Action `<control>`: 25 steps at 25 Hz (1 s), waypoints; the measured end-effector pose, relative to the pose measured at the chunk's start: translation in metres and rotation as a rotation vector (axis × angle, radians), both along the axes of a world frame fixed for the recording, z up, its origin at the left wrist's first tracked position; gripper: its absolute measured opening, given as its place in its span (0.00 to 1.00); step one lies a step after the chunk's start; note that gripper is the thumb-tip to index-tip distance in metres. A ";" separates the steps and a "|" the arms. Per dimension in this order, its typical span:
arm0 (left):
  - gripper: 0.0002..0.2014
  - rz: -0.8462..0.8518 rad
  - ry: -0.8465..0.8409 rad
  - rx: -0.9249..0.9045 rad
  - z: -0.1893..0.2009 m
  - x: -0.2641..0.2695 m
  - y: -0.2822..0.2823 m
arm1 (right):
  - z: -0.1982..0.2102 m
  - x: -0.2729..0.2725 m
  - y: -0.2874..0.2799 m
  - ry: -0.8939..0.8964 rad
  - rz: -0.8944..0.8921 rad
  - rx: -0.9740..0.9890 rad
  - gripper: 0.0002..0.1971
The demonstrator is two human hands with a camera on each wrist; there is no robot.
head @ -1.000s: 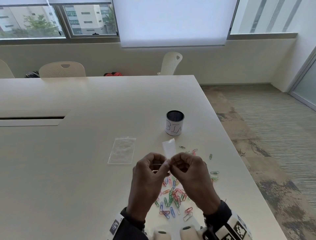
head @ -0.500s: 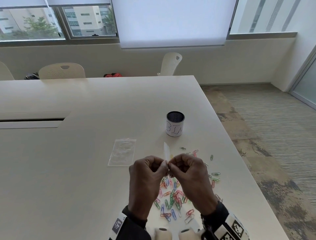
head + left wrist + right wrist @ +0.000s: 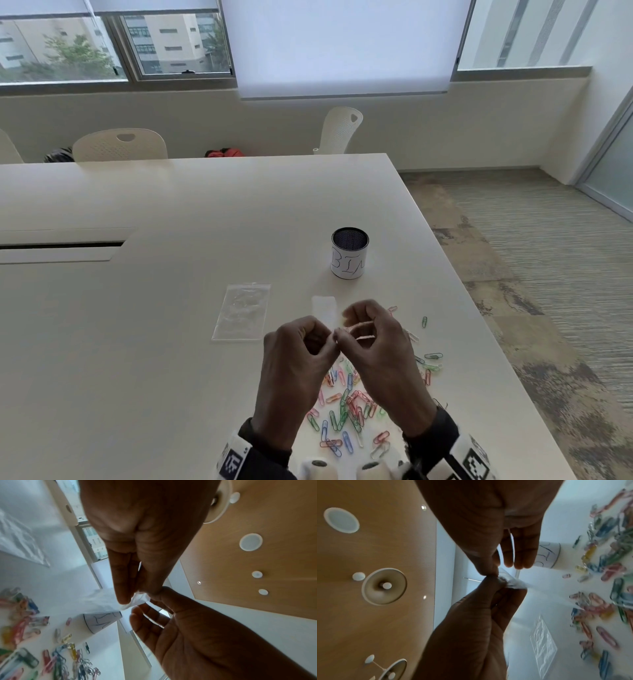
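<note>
Both hands are raised over the white table (image 3: 171, 212), fingertips meeting at one end of a small clear plastic bag (image 3: 324, 310). My left hand (image 3: 330, 340) pinches that end between thumb and forefinger (image 3: 122, 599). My right hand (image 3: 344, 329) pinches it from the other side with thumb and forefinger tips (image 3: 489, 570); its other fingers hang loosely spread. The bag (image 3: 539, 592) hangs away from me, its broad side up. A scatter of coloured paper clips (image 3: 349, 404) lies on the table under the hands.
A dark mesh cup with a white label marked BIN (image 3: 348, 260) stands beyond the hands. A larger clear bag (image 3: 241, 313) lies flat to the left. The table's right edge (image 3: 479, 342) is close. A cable slot (image 3: 61, 245) is at far left; chairs (image 3: 120, 145) stand behind.
The small bag has turned from edge-on to showing its broad face and now tilts away from me. My right hand has lifted slightly and its fingers have loosened; the left hand keeps its pinch.
</note>
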State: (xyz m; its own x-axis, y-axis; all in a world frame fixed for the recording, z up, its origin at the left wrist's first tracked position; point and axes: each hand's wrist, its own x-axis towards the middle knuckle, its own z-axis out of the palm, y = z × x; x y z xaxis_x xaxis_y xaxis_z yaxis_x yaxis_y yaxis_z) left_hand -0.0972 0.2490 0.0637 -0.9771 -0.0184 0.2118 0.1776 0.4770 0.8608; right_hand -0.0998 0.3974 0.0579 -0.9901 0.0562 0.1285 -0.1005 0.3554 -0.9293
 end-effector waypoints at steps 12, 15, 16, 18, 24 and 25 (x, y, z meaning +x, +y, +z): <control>0.11 0.097 0.093 -0.090 -0.006 -0.017 0.001 | 0.001 -0.021 0.009 0.047 -0.077 0.089 0.08; 0.12 0.089 0.104 -0.119 -0.007 -0.021 0.002 | 0.002 -0.024 0.008 0.081 -0.061 0.156 0.07; 0.12 0.068 0.108 -0.120 -0.007 -0.021 0.004 | 0.004 -0.026 0.006 0.099 -0.045 0.172 0.07; 0.12 0.029 0.112 -0.106 -0.006 -0.019 0.008 | 0.005 -0.030 0.003 0.137 -0.036 0.196 0.06; 0.10 0.095 0.157 -0.130 -0.006 -0.023 0.009 | 0.009 -0.031 0.008 0.145 -0.019 0.265 0.10; 0.11 0.124 0.155 -0.135 -0.006 -0.023 0.007 | 0.010 -0.031 0.012 0.137 -0.043 0.283 0.10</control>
State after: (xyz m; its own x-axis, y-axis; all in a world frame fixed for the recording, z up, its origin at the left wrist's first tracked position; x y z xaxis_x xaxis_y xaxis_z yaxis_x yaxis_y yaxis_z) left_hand -0.1207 0.2560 0.0574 -0.9247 -0.0971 0.3681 0.2360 0.6126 0.7543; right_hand -0.1310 0.4091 0.0676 -0.9600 0.0410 0.2769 -0.1968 0.6044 -0.7720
